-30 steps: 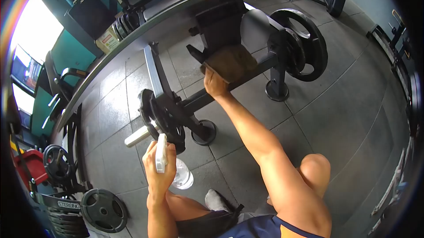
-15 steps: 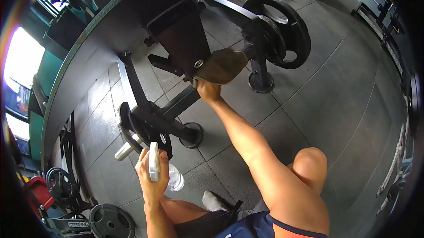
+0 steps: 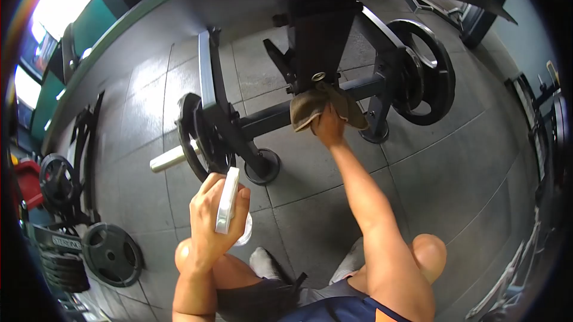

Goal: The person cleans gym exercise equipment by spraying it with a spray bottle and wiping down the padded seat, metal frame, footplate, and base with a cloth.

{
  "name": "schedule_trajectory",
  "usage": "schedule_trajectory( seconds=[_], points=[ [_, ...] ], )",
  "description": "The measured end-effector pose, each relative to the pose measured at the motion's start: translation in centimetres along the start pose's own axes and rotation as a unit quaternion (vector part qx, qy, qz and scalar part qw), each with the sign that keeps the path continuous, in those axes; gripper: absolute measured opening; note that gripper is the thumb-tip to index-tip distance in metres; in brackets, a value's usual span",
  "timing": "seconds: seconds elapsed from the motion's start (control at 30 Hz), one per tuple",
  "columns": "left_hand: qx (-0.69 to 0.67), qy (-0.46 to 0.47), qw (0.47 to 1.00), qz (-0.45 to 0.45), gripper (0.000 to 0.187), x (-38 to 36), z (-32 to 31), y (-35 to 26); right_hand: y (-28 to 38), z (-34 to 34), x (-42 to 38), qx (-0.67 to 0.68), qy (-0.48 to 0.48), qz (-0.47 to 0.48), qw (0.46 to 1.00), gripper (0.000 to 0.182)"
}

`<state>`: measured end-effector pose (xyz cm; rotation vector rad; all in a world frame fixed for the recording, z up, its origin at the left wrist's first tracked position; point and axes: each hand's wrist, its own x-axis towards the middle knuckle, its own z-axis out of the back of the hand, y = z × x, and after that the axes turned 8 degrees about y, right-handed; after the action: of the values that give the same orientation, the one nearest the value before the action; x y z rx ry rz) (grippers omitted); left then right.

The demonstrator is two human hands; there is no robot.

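My left hand (image 3: 206, 220) is wrapped around a spray bottle with a white trigger head (image 3: 228, 199); its clear body is mostly hidden behind the hand. My right arm reaches forward, and my right hand (image 3: 329, 129) grips a brown cloth (image 3: 307, 109). The cloth is bunched against the lower end of a black upright (image 3: 325, 35) on a gym machine, where it meets the crossbar (image 3: 265, 119). A small round badge (image 3: 319, 76) shows just above the cloth.
Weight plates hang on the machine's right (image 3: 440, 77) and left (image 3: 190, 134) sides, with a silver peg (image 3: 169, 159) sticking out at left. Another plate (image 3: 112, 254) leans by a rack at lower left. A large dark panel (image 3: 250, 0) spans overhead. Dark tiles cover the floor.
The view has turned, so the machine appears further right and more level. My right hand now presses into the cloth's middle, and the cloth drapes to both sides. My left hand keeps the spray bottle.
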<state>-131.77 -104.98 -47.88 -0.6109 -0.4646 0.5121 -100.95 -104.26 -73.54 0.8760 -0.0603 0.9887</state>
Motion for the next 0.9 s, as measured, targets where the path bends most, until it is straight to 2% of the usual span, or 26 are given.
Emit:
schedule_trajectory(
  seconds=[0.1,0.13,0.17,0.27,0.3,0.33,0.37,0.4,0.43,0.5,0.6,0.63,0.67,0.7,0.77,0.87,0.9],
  points=[
    [-0.006,0.012,1.0,0.016,0.011,0.1,0.2,0.5,0.6,-8.4,-2.9,-0.041,-0.192,0.178,0.964,0.049],
    [0.017,0.015,0.999,-0.047,0.012,0.2,0.1,1.6,3.4,-7.8,-4.0,-0.04,-0.097,0.216,0.971,0.048],
    [0.018,0.021,0.999,-0.041,0.011,0.0,0.3,1.8,6.5,-6.7,-4.4,-0.04,0.0,0.251,0.967,0.047],
    [0.002,0.0,0.999,-0.044,0.013,-0.2,0.4,2.0,10.0,-7.7,-0.7,-0.018,0.072,0.212,0.974,0.046],
    [0.004,0.005,0.999,-0.037,0.013,-0.5,0.5,2.2,11.8,-5.4,2.4,-0.057,0.188,0.149,0.969,0.046],
    [0.005,0.014,0.999,-0.031,0.013,-0.7,0.7,2.3,14.4,-2.9,5.6,-0.12,0.355,0.071,0.924,0.047],
    [0.008,0.023,0.999,-0.028,0.013,-0.8,0.9,2.3,15.4,-2.8,8.1,-0.149,0.441,-0.001,0.885,0.049],
    [0.006,0.027,0.999,-0.019,0.013,-1.0,1.1,2.3,13.8,-5.2,9.3,-0.182,0.42,0.024,0.889,0.053],
    [0.0,0.023,0.999,-0.025,0.013,-1.2,1.3,2.3,15.6,-3.4,10.7,-0.153,0.498,-0.027,0.853,0.055],
    [-0.008,0.01,0.999,-0.041,0.013,-1.3,1.6,2.5,13.5,-6.7,12.4,-0.095,0.563,-0.061,0.819,0.045],
    [-0.007,0.0,0.999,-0.052,0.015,-1.6,1.8,2.7,12.2,-9.5,11.3,-0.21,0.51,0.045,0.833,0.036],
    [-0.008,0.004,0.999,-0.05,0.016,-1.7,2.0,2.7,14.5,-6.0,9.3,-0.207,0.475,0.041,0.854,0.035],
    [-0.009,0.005,0.999,-0.048,0.017,-1.7,2.2,2.6,13.5,-5.8,7.4,-0.173,0.414,0.09,0.889,0.034],
    [-0.011,0.008,0.999,-0.045,0.017,-1.8,2.4,2.5,11.9,-6.9,4.8,-0.133,0.283,0.144,0.939,0.032],
    [-0.015,0.021,0.999,-0.048,0.019,-2.1,2.3,2.6,11.7,-5.1,1.6,-0.069,0.184,0.296,0.935,0.03],
    [-0.017,0.031,0.998,-0.048,0.018,-2.1,2.4,2.6,12.3,-4.2,1.8,-0.092,0.226,0.235,0.941,0.029],
    [-0.022,0.035,0.998,-0.046,0.018,-2.2,2.5,2.3,12.5,-4.5,2.2,-0.11,0.28,0.185,0.936,0.03]
  ],
)
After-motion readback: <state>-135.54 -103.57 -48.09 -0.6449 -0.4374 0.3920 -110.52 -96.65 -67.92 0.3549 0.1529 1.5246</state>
